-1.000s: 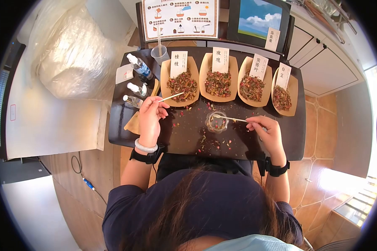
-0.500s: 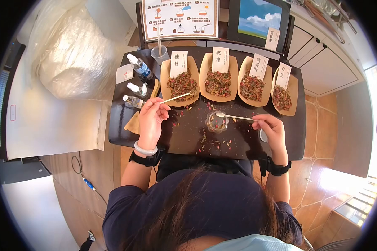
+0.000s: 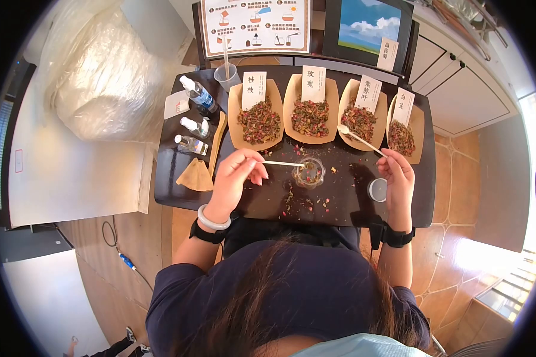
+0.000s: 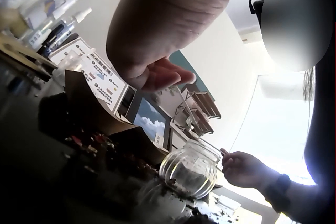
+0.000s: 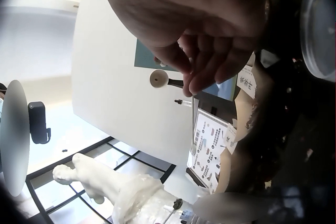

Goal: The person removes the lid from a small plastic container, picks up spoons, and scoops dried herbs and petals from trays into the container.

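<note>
My left hand (image 3: 237, 181) pinches a thin pale spoon (image 3: 283, 163), its tip over the mouth of a small clear glass jar (image 3: 323, 177). In the left wrist view the jar (image 4: 190, 174) stands on the dark table with dried bits inside. My right hand (image 3: 399, 183) pinches a second spoon (image 3: 363, 141) by the end of its handle. That spoon's white bowl lies over the near left part of the third paper tray (image 3: 342, 104), which holds dried petals and leaves (image 3: 361, 122). In the right wrist view the handle (image 5: 193, 124) comes out between thumb and fingertips.
Beside the right hand lies a round clear lid (image 3: 377, 190). More paper trays of dried herbs with name cards (image 3: 255, 89) line the back. Bottles (image 3: 199, 95), a plastic cup (image 3: 227, 77) and a tan triangular piece (image 3: 195, 176) stand left. Spilled bits (image 3: 289, 199) dot the table (image 3: 256, 202).
The left hand's spoon has moved right from the first tray to the jar. The right hand's spoon has swung from the jar up to the third tray, uncovering the lid.
</note>
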A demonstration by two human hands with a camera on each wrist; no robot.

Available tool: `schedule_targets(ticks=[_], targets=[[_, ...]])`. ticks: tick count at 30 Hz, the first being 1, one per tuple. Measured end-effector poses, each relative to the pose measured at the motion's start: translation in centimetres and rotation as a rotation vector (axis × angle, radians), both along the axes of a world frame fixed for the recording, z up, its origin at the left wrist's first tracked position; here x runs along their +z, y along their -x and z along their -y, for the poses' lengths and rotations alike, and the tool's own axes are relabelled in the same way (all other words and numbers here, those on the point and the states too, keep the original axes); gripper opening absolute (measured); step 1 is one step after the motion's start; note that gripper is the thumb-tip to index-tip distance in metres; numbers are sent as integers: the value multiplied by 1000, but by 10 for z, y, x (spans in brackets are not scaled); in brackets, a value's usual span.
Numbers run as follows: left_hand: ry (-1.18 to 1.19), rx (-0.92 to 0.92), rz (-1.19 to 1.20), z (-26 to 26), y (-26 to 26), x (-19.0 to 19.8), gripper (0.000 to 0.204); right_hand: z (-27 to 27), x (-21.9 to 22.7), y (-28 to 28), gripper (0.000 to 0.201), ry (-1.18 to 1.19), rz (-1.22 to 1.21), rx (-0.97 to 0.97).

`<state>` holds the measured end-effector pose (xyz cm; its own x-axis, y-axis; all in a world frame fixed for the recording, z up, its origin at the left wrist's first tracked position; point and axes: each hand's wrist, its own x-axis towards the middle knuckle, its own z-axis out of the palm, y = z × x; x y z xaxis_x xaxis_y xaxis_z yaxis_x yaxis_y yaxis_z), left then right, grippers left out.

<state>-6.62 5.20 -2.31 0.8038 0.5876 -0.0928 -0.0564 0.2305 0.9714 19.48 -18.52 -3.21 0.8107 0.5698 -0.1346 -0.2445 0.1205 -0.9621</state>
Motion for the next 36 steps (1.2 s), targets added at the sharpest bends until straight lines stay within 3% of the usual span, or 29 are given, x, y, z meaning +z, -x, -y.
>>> schedule_targets(ticks=[2,3,5,7,9,10,12,15,28,36], targets=[[-282,-40,-62,8,-2,3,15,0,0,-1,21,-6,-4,-21],[-281,-41,-62,10,-2,8,15,0,0,-1,22,-12,-8,-42],[-656,-162,-143,13,-3,21,15,0,1,-2,23,12,25,-62],[-736,-147,-105,15,-5,21,15,1,0,-5,23,35,58,-82],[-959,-152,-20,16,-6,24,16,1,-1,-9,24,136,264,-139],[-959,-152,-19,16,-7,25,16,2,-4,-12,24,135,265,-140],[-1017,-167,27,16,-8,28,18,4,-9,-18,25,259,532,-209],[-1077,-147,48,16,-6,32,20,6,-7,-21,25,389,587,-198],[-950,-66,74,14,-3,31,20,1,-19,-27,26,298,198,32],[-532,48,58,13,0,19,14,1,-15,-22,30,139,-115,0]])
